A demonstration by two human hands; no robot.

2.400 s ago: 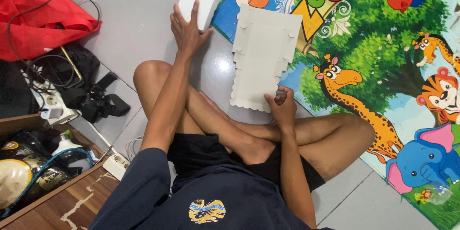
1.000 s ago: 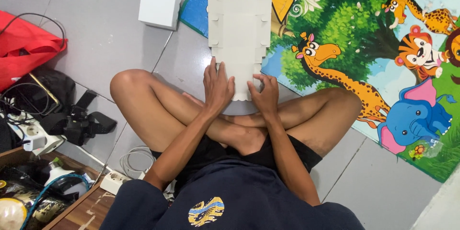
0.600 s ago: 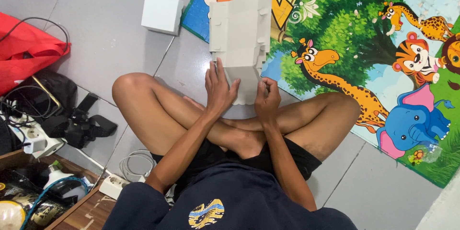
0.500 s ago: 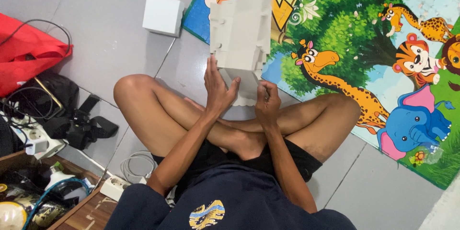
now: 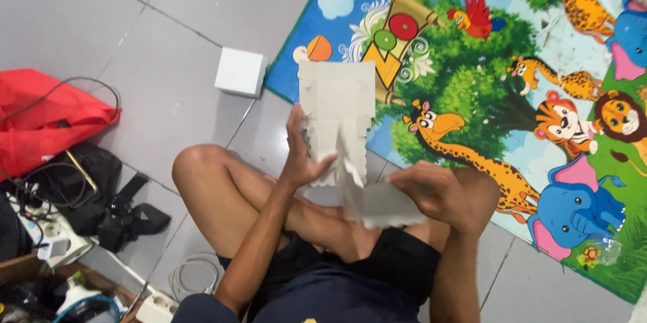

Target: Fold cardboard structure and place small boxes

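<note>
Folding goes best here if each hand keeps to its own panel of the flat cardboard box blank. Nearest the body, the right hand is closed around the lower flap, fingers curled over its edge, with the flap bent toward the lap. Just across from it, the left hand clamps the upright part of the sheet, thumb in front and fingers behind, so the blank stands tilted above the crossed legs. I judge the crease between the two grips is the working line: the left hand should stay firm close to that line while the right presses the flap along it, not across the scalloped edges, which could tear. Beyond the left hand, well apart on the grey tile floor, sits a small white box. Past the right hand spreads the animal play mat.
</note>
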